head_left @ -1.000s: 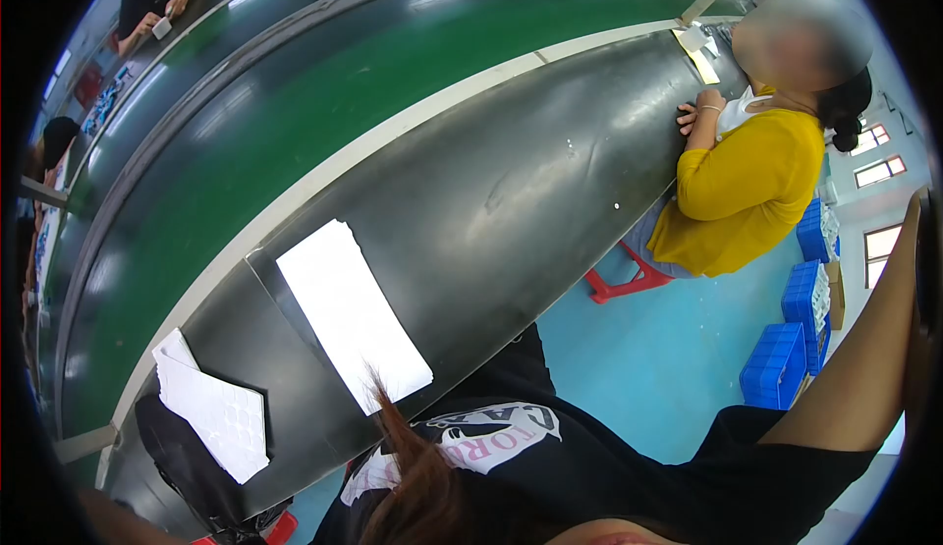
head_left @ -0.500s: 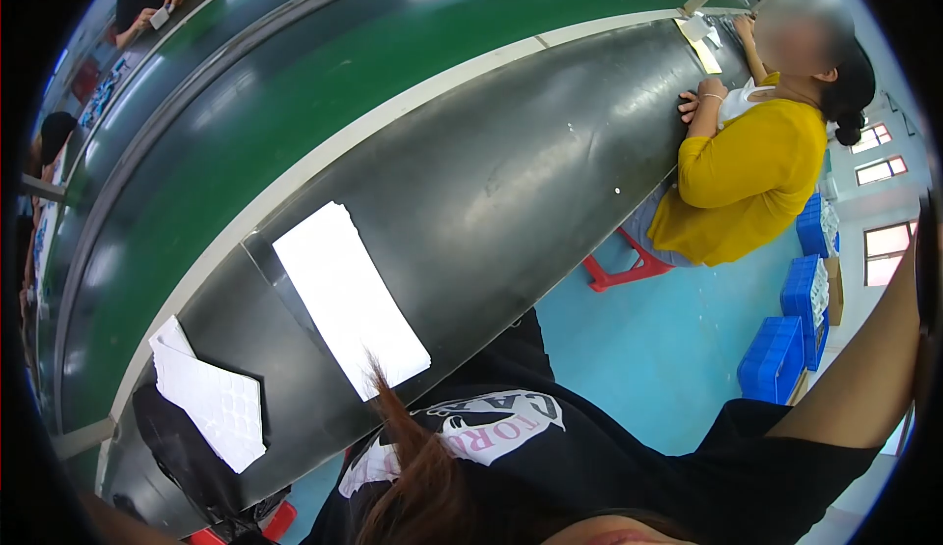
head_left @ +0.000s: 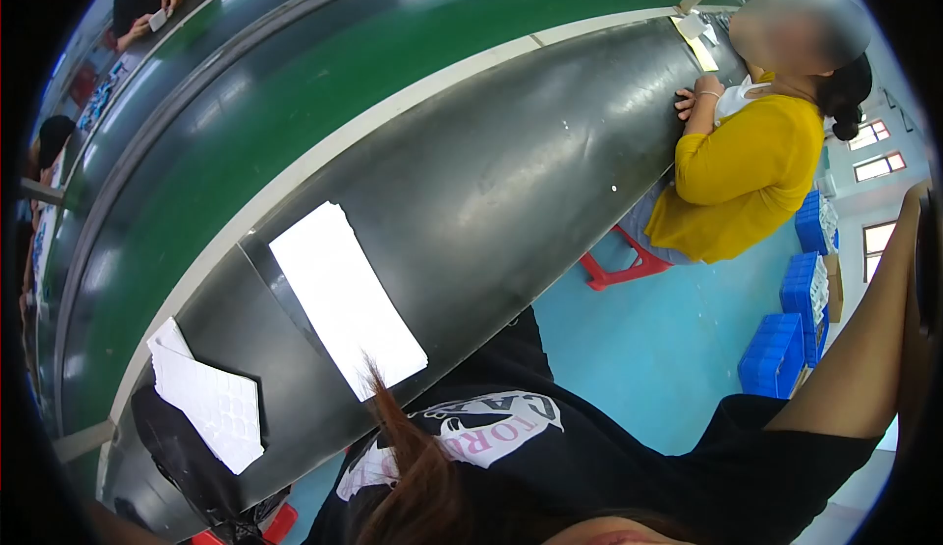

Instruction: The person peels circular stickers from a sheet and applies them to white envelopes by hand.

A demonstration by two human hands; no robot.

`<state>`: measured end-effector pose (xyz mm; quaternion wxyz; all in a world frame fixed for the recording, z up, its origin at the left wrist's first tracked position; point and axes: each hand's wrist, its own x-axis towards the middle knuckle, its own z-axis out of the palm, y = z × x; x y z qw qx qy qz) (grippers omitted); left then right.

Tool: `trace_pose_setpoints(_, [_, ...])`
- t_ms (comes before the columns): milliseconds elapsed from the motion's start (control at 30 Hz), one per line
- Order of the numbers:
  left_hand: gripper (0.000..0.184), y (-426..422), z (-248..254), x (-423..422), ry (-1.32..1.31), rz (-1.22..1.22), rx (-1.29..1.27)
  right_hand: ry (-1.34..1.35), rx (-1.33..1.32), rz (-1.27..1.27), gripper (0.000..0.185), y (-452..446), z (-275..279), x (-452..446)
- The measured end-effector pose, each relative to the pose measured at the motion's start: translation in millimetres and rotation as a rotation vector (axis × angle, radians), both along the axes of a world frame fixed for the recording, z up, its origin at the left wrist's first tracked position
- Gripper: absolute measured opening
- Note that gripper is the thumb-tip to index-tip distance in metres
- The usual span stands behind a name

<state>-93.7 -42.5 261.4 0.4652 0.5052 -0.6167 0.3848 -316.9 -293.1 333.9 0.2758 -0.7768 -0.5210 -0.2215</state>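
Note:
Neither of my hands shows in the frame. My right arm (head_left: 855,349) is raised at the right edge, and its hand is out of sight. Only a dim bit of my left arm (head_left: 123,527) appears at the lower left corner. In front of me a long white sheet or stack of sheets (head_left: 344,295) lies on the dark worktable (head_left: 471,201). Left of it is a folded white sheet with rounded cell marks (head_left: 211,403), partly resting on a black plastic bag (head_left: 187,457).
A green conveyor belt (head_left: 324,103) runs behind the table's pale rim. To the right, a co-worker in a yellow cardigan (head_left: 751,172) sits on a red stool (head_left: 624,260). Blue crates (head_left: 773,354) stand on the floor. Another person (head_left: 152,0) works across the belt.
My raised right arm has shifted slightly at the right edge. The seated co-worker's head has moved a little left, and one of their hands has gone out of sight. The white sheets stay put.

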Motion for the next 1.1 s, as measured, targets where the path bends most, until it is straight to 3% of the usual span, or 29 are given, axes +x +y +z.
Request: trace_pose_setpoints(1100, [0.016,-5,9,-3,-0.007,-0.062,0.031,-0.102,0.023,-0.036,0.027,5,2,-12])
